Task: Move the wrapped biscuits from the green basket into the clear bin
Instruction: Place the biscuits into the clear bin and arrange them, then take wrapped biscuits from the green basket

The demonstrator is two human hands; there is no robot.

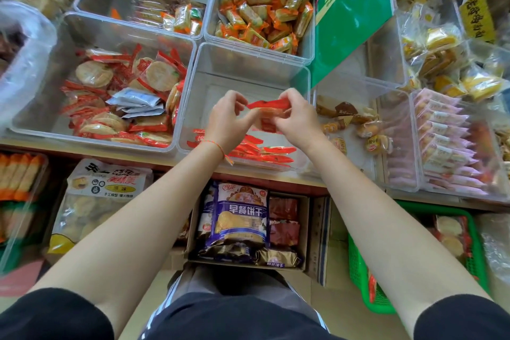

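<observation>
Nearest, low at the right by the person's leg, the green plastic mesh basket (358, 270) stands on the floor and holds several round pale biscuits in clear wrappers with red ends.

Above it, over the desk (171, 159), both hands hold one such red-ended clear-wrapped biscuit packet (269, 112) above the clear plastic bin (193, 83). The left hand (229, 121) pinches the red crimped end at its left — the right hand (296, 116) curls its fingers round the other end and the body of the packet.

By the look of it, the packet is light, and the thin film is slick and crinkly, while the biscuit inside is probably brittle. The crimped ends are the safest places to take hold, since a squeeze across the middle could crack it.

Along the bin's near wall lies a row of red-ended packets (262, 152), partly hidden by the wrists; the rest of its floor is bare.

To its left a wide clear tub (41, 119) holds similar round biscuits and a few white sachets. To its right a clear tray (397, 96) holds brown-and-gold wrapped cakes, and beyond that are stacked pink packets (441, 130).

Farther back — a deep clear box (212, 3) is heaped with orange-wrapped square biscuits, beside a green carton (347, 22).
</observation>
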